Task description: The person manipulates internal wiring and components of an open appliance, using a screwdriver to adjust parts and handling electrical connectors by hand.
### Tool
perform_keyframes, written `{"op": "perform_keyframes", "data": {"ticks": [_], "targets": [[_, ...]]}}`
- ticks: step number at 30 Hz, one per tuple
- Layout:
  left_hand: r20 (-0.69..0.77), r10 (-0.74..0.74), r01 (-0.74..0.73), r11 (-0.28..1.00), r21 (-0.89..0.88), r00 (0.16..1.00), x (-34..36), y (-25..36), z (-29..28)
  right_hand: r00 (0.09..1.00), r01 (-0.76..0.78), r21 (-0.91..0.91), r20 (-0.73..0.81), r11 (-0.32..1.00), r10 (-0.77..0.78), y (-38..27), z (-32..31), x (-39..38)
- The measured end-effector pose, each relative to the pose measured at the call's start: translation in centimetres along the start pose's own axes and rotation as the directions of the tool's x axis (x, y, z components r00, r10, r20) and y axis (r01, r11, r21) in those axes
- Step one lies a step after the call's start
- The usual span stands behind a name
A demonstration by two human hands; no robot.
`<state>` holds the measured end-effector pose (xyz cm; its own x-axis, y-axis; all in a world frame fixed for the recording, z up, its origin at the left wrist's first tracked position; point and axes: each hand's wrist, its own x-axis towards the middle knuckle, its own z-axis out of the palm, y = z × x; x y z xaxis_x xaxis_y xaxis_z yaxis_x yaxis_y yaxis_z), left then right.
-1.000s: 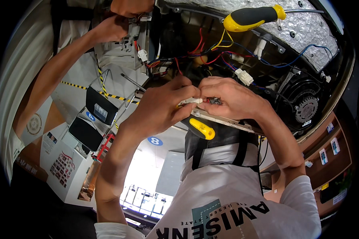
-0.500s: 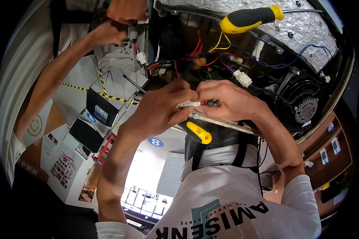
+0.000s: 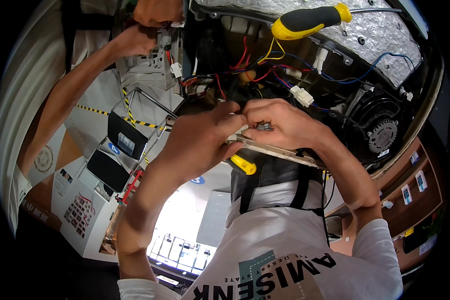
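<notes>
My left hand [image 3: 200, 140] pinches a white plastic connector [image 3: 237, 131] near the open housing's lower metal rail [image 3: 280, 152]. My right hand [image 3: 285, 122] is closed beside it, fingertips meeting the connector and a small grey piece [image 3: 265, 126] that my fingers partly hide. Just below, a yellow-and-black handle [image 3: 244, 164] shows, partly covered by my left hand. Inside the housing run red, yellow and blue wires [image 3: 272, 70], with another white plug [image 3: 301, 95] hanging above my right hand. A yellow-and-black screwdriver [image 3: 310, 22] lies across the top right.
Another person's arm [image 3: 75, 90] and hands [image 3: 142, 40] work at a light panel [image 3: 152, 70] at upper left. A black fan [image 3: 372, 127] sits at right beside foil insulation [image 3: 390, 60]. A folding chair [image 3: 110, 167] and a wooden shelf unit [image 3: 410, 210] are farther back.
My left hand has shifted slightly left and down, now covering more of the lower yellow handle. The connector has turned a little and is less visible between my fingers.
</notes>
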<state>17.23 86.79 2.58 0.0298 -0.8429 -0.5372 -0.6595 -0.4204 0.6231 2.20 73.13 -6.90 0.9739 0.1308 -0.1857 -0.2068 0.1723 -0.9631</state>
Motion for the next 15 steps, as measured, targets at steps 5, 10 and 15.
{"op": "perform_keyframes", "data": {"ticks": [5, 10, 15], "targets": [[-0.06, 0.088, -0.078, 0.987, 0.142, 0.994, -0.4, -0.6, 1.1, 0.998, -0.037, 0.009, -0.047, 0.999, 0.038, -0.3, 0.4, 0.0], [-0.125, 0.014, 0.003, 0.99, 0.142, 0.992, -0.5, 0.2, 1.4, 0.995, -0.063, 0.012, -0.08, 0.998, 0.064, -0.8, 0.6, 0.0], [-0.175, -0.032, 0.067, 0.978, 0.197, 0.984, -0.6, 0.3, 2.3, 0.986, -0.011, -0.026, -0.167, 1.0, 0.006, -0.7, 1.2, 0.1]]}}
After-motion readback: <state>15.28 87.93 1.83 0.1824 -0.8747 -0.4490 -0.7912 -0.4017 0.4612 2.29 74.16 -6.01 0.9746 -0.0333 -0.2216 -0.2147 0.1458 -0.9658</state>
